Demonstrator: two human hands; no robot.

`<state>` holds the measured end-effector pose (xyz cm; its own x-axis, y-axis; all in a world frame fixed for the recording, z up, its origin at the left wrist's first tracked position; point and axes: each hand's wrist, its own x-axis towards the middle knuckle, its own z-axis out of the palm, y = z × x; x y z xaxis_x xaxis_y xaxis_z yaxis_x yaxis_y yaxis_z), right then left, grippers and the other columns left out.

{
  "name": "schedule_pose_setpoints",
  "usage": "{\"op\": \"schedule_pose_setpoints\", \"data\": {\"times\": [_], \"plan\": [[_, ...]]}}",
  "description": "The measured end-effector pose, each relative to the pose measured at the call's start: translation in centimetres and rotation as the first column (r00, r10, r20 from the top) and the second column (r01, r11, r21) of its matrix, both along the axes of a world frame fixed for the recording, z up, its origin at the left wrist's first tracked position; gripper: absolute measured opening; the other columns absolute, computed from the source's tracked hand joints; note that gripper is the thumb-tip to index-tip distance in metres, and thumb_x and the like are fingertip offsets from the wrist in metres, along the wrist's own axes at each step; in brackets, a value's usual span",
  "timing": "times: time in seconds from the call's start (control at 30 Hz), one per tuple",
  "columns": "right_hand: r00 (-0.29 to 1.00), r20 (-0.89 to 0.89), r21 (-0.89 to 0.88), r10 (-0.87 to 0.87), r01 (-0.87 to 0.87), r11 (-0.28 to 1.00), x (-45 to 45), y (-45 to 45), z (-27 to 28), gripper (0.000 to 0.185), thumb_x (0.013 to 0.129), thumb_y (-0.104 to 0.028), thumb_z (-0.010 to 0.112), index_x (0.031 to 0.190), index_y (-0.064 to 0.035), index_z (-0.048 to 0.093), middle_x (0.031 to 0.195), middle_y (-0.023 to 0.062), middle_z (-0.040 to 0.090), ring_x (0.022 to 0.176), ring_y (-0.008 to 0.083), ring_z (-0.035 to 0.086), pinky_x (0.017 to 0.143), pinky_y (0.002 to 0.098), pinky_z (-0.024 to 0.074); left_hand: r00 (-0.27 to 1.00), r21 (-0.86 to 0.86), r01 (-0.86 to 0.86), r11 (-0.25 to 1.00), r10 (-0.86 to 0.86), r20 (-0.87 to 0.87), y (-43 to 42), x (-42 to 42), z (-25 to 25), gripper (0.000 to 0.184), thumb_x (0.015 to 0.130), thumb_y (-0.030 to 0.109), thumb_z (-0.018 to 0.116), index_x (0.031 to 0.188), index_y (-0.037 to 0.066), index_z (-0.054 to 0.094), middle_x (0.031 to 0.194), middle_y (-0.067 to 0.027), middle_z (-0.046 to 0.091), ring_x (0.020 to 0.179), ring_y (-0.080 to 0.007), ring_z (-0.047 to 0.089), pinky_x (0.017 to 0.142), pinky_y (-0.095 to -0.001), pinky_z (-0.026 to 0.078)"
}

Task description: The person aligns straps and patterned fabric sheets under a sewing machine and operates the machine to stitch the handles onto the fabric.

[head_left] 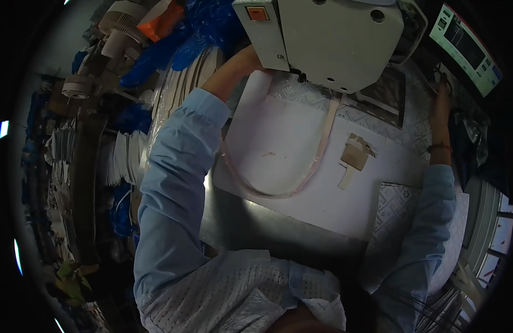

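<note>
My left arm reaches up to the big cream machine [339, 44]; my left hand [255, 60] is mostly hidden behind the machine's left edge, its fingers out of sight. At the right, my right hand [442, 86] is raised beside the machine near the monitor, close to a small dark object; its fingers are too dim to make out. A long pale pink strip [321, 147] curves in a U over the white board [278, 125], one end under the machine. Right of it lies a small brown piece [354, 157] with a pale tab.
A lit monitor [467, 50] stands at the upper right. Patterned grey sheets [395, 202] lie by my right forearm. Stacked strips [178, 83], blue plastic [201, 33], an orange item [161, 21] and a fan [122, 22] are at the left.
</note>
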<state>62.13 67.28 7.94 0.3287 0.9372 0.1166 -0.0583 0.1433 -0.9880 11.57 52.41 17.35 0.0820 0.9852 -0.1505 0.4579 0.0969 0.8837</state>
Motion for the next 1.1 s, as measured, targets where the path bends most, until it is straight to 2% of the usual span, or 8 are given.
{"op": "schedule_pose_setpoints", "data": {"times": [0.23, 0.3, 0.37, 0.43, 0.77, 0.83, 0.97, 1.1], "plan": [[0.753, 0.626, -0.01, -0.201, 0.265, 0.964, -0.1, -0.5, -0.7, 0.052, 0.083, -0.026, 0.077, 0.122, 0.0055, 0.062, 0.123, 0.0128, 0.062, 0.109, 0.0194, 0.06, 0.087, 0.0345, 0.0494, 0.843, -0.057, -0.254, 0.965, 0.25, 0.477, 0.3, 0.7, -2.9, 0.036, 0.087, 0.024, 0.07, 0.118, 0.007, 0.066, 0.114, -0.0136, 0.067, 0.105, -0.0294, 0.064, 0.091, -0.0436, 0.052], [0.957, 0.261, -0.028, -0.129, 0.141, 0.99, -0.3, -1.0, -1.3, 0.054, 0.076, -0.046, 0.079, 0.094, 0.0052, 0.072, 0.088, 0.011, 0.07, 0.075, 0.0207, 0.065, 0.069, 0.0358, 0.0505, 0.933, 0.598, 0.14, 0.789, 0.097, -0.347, -0.6, 0.6, -5.4, 0.036, 0.082, 0.018, 0.071, 0.115, 0.006, 0.067, 0.111, -0.0135, 0.068, 0.104, -0.0309, 0.064, 0.09, -0.0396, 0.052], [0.949, 0.309, -0.109, -0.052, 0.09, 0.99, 0.3, -1.6, -0.6, 0.053, 0.079, -0.047, 0.077, 0.091, 0.0045, 0.071, 0.083, 0.0124, 0.071, 0.068, 0.0207, 0.066, 0.064, 0.034, 0.0502, 0.842, 0.649, 0.26, 0.715, 0.161, -0.515, 0.6, -0.1, -8.5, 0.037, 0.076, 0.014, 0.071, 0.111, 0.004, 0.067, 0.108, -0.0148, 0.069, 0.102, -0.0322, 0.065, 0.089, -0.0389, 0.051], [0.831, 0.551, -0.312, 0.076, 0.121, 0.943, -1.0, -4.4, 3.5, 0.051, 0.081, -0.046, 0.074, 0.09, 0.0038, 0.07, 0.079, 0.0117, 0.07, 0.064, 0.0185, 0.064, 0.064, 0.033, 0.0502, 0.794, 0.421, 0.065, 0.905, 0.209, -0.571, -0.6, 3.1, -5.3, 0.035, 0.076, 0.014, 0.071, 0.11, 0.004, 0.067, 0.108, -0.0157, 0.07, 0.102, -0.0327, 0.065, 0.089, -0.0394, 0.051], [0.815, 0.537, -0.212, 0.217, -0.118, 0.97, -9.1, -1.4, 4.2, 0.043, 0.088, -0.038, 0.071, 0.106, 0.0004, 0.069, 0.089, 0.0079, 0.07, 0.074, 0.0139, 0.063, 0.066, 0.0275, 0.0499, 0.8, 0.564, 0.082, 0.822, 0.283, -0.529, -0.7, -6.2, -5.5, 0.03, 0.08, 0.014, 0.073, 0.105, -0.002, 0.066, 0.101, -0.022, 0.071, 0.098, -0.0342, 0.07, 0.082, -0.0402, 0.054], [0.511, 0.837, -0.112, 0.194, -0.187, 0.976, -11.1, -0.7, 4.7, 0.039, 0.09, -0.039, 0.069, 0.107, -0.003, 0.071, 0.096, 0.0086, 0.072, 0.081, 0.017, 0.065, 0.072, 0.0316, 0.0514, 0.806, 0.593, 0.035, 0.805, 0.329, -0.493, -2.1, -6.7, -4.5, 0.031, 0.081, 0.015, 0.072, 0.105, -0.003, 0.066, 0.101, -0.0231, 0.071, 0.099, -0.0346, 0.07, 0.082, -0.0399, 0.054], [0.64, 0.723, -0.07, 0.26, -0.306, 0.95, -11.3, -0.3, 3.2, 0.042, 0.089, -0.046, 0.064, 0.095, -0.0055, 0.075, 0.094, 0.0172, 0.072, 0.091, 0.0347, 0.069, 0.08, 0.0428, 0.0529, 0.765, 0.604, 0.006, 0.797, 0.385, -0.516, -2.9, -8.0, -4.1, 0.037, 0.083, 0.019, 0.07, 0.111, -0.004, 0.065, 0.101, -0.0247, 0.07, 0.097, -0.0356, 0.07, 0.081, -0.0388, 0.054], [0.355, 0.917, 0.233, -0.182, -0.105, 0.967, -10.0, -9.0, 7.0, 0.025, 0.092, -0.025, 0.064, 0.111, -0.0088, 0.069, 0.098, 0.013, 0.069, 0.093, 0.0288, 0.068, 0.08, 0.0393, 0.0538, 0.778, 0.403, -0.169, 0.9, 0.372, -0.506, -2.3, -7.8, -3.5, 0.038, 0.084, 0.021, 0.068, 0.113, -0.005, 0.065, 0.101, -0.0257, 0.07, 0.098, -0.0352, 0.07, 0.081, -0.0384, 0.053]]}}
